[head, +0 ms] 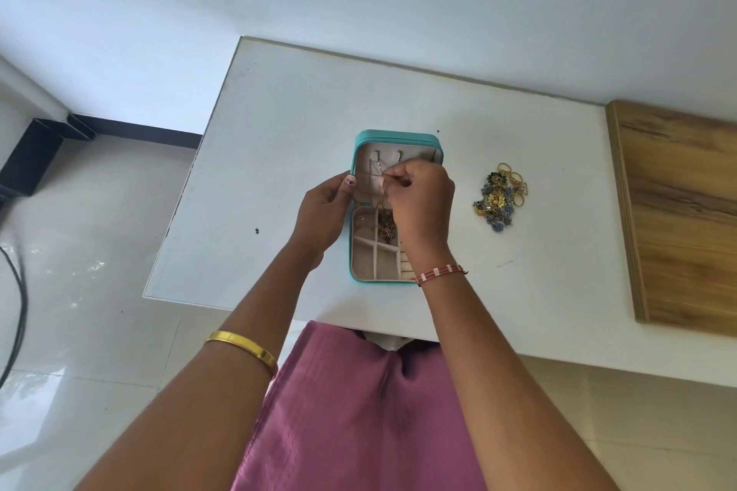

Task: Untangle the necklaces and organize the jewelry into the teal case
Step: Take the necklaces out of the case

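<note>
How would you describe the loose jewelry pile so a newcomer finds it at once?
Start at the white table, then the open teal case at its centre. Right of the case, apart from it, lies the jewelry pile: gold rings tangled with blue flower pieces, the only jewelry outside the case.

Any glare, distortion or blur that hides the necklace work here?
Head view: even daylight, with glare only on the glossy floor; the wide lens bends the table edges; the fine chain that the right hand pinches over the teal case is barely resolved.
</note>
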{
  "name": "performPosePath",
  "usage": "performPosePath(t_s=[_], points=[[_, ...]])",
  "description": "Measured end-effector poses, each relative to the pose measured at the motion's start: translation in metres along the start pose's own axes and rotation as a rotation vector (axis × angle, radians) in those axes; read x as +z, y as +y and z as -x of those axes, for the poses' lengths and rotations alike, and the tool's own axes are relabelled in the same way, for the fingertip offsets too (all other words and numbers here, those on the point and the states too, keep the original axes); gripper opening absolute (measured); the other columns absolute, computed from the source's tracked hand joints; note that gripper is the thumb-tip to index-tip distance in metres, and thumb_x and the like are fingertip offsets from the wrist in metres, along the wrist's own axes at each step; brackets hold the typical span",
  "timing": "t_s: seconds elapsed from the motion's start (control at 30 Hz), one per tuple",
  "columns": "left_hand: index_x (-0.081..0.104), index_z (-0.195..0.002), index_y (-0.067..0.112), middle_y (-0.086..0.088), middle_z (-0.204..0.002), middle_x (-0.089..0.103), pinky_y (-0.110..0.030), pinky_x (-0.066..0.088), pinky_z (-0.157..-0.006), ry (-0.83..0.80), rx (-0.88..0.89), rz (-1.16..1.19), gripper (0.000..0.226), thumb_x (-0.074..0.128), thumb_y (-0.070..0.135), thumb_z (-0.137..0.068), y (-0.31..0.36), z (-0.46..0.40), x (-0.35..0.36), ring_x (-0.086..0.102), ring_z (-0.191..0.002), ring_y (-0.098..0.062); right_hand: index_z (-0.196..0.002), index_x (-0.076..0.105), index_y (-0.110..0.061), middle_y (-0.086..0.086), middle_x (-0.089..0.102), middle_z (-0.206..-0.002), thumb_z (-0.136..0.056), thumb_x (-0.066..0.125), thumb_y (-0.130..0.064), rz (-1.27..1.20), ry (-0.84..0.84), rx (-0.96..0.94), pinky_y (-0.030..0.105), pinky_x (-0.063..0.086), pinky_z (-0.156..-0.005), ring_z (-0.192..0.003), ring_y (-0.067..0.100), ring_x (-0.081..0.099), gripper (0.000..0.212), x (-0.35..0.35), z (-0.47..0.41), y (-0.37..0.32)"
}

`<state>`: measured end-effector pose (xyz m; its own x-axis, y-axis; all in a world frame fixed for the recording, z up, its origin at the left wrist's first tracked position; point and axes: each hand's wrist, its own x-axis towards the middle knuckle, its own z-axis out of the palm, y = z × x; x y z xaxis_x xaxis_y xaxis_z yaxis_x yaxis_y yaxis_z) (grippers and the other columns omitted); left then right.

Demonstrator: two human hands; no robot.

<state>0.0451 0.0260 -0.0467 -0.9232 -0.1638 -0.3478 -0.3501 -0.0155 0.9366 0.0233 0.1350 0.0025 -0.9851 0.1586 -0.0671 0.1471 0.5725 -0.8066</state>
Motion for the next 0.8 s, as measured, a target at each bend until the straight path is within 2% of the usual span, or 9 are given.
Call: performPosePath(t_s=[0.13, 0.2, 0.3, 0.37, 0.43, 0.5, 0.57, 0.7, 0.8], points=[[0.067, -0.106, 0.021, 0.005, -0.101, 0.07, -0.035, 0.044, -0.1, 0.002, -0.006, 0.0, 0.028, 0.04, 0.028, -0.099, 0.0, 0.0, 0.0, 0.061, -0.105, -0.015, -0.084, 0.072, -0.003, 0.011, 0.072, -0.084, -0.079, 0.068, -0.007, 0.017, -0.045, 0.008, 0.023, 0.049, -0.076, -0.08, 0.021, 0.066, 0.007, -0.002, -0.003, -0.003], [0.067, -0.107, 0.02, 0.002, -0.104, 0.07, -0.036, 0.044, -0.101, 0.009, -0.014, -0.008, 0.029, 0.041, 0.029, -0.099, -0.001, -0.001, 0.0, 0.06, -0.108, -0.017, -0.081, 0.071, -0.005, 0.008, 0.071, -0.081, -0.079, 0.066, -0.007, -0.014, -0.038, 0.024, 0.019, 0.046, -0.071, -0.074, 0.016, 0.063, 0.005, -0.005, -0.004, -0.005], [0.068, -0.105, 0.02, 0.001, -0.106, 0.07, -0.037, 0.044, -0.102, 0.023, -0.019, -0.007, 0.029, 0.042, 0.03, -0.098, -0.002, -0.001, 0.0, 0.06, -0.109, -0.018, -0.079, 0.07, -0.005, 0.0, 0.064, -0.073, -0.079, 0.066, -0.005, -0.081, -0.012, 0.049, 0.003, 0.039, -0.06, -0.061, -0.001, 0.054, 0.004, -0.01, -0.004, -0.007], [0.068, -0.106, 0.019, 0.0, -0.106, 0.069, -0.037, 0.044, -0.101, 0.025, -0.021, -0.002, 0.029, 0.042, 0.029, -0.098, -0.002, -0.001, 0.0, 0.06, -0.109, -0.018, -0.078, 0.069, -0.005, -0.002, 0.062, -0.07, -0.079, 0.066, -0.004, -0.113, 0.005, 0.059, -0.001, 0.037, -0.059, -0.059, -0.004, 0.052, 0.004, -0.011, -0.004, -0.008], [0.068, -0.104, 0.021, 0.002, -0.105, 0.07, -0.036, 0.044, -0.102, 0.02, -0.018, 0.003, 0.028, 0.042, 0.029, -0.098, -0.002, -0.001, 0.0, 0.06, -0.108, -0.017, -0.077, 0.069, -0.006, 0.001, 0.065, -0.074, -0.079, 0.065, -0.004, -0.151, 0.016, 0.067, 0.007, 0.044, -0.067, -0.065, 0.005, 0.057, 0.005, -0.009, -0.005, -0.01], [0.068, -0.099, 0.024, 0.004, -0.102, 0.07, -0.035, 0.043, -0.102, 0.008, -0.009, 0.002, 0.026, 0.042, 0.028, -0.098, -0.002, -0.001, -0.001, 0.06, -0.108, -0.016, -0.077, 0.067, -0.008, 0.006, 0.068, -0.078, -0.079, 0.063, -0.005, -0.204, 0.012, 0.083, 0.029, 0.054, -0.076, -0.074, 0.019, 0.064, 0.006, -0.004, -0.006, -0.012], [0.068, -0.098, 0.024, 0.004, -0.101, 0.07, -0.036, 0.043, -0.102, 0.004, -0.001, 0.001, 0.026, 0.042, 0.028, -0.098, -0.003, -0.001, -0.002, 0.061, -0.107, -0.017, -0.076, 0.065, -0.011, 0.011, 0.07, -0.08, -0.08, 0.063, -0.006, -0.238, 0.002, 0.085, 0.042, 0.057, -0.075, -0.075, 0.028, 0.067, 0.007, 0.0, -0.008, -0.013], [0.067, -0.107, 0.018, 0.001, -0.103, 0.069, -0.034, 0.044, -0.1, 0.013, -0.001, 0.0, 0.028, 0.042, 0.028, -0.098, -0.003, -0.001, -0.002, 0.06, -0.105, -0.015, -0.077, 0.063, -0.011, 0.016, 0.071, -0.085, -0.083, 0.062, -0.005, -0.311, 0.011, 0.082, 0.035, 0.059, -0.065, -0.071, 0.028, 0.068, 0.009, 0.003, -0.006, -0.012], [0.067, -0.109, 0.016, 0.0, -0.102, 0.069, -0.032, 0.044, -0.097, 0.007, 0.001, -0.012, 0.029, 0.042, 0.028, -0.098, -0.003, -0.001, -0.002, 0.06, -0.102, -0.014, -0.078, 0.066, -0.009, 0.013, 0.072, -0.082, -0.082, 0.063, -0.006, -0.31, 0.076, 0.059, 0.04, 0.058, -0.071, -0.073, 0.027, 0.068, 0.006, 0.006, -0.002, -0.01]])
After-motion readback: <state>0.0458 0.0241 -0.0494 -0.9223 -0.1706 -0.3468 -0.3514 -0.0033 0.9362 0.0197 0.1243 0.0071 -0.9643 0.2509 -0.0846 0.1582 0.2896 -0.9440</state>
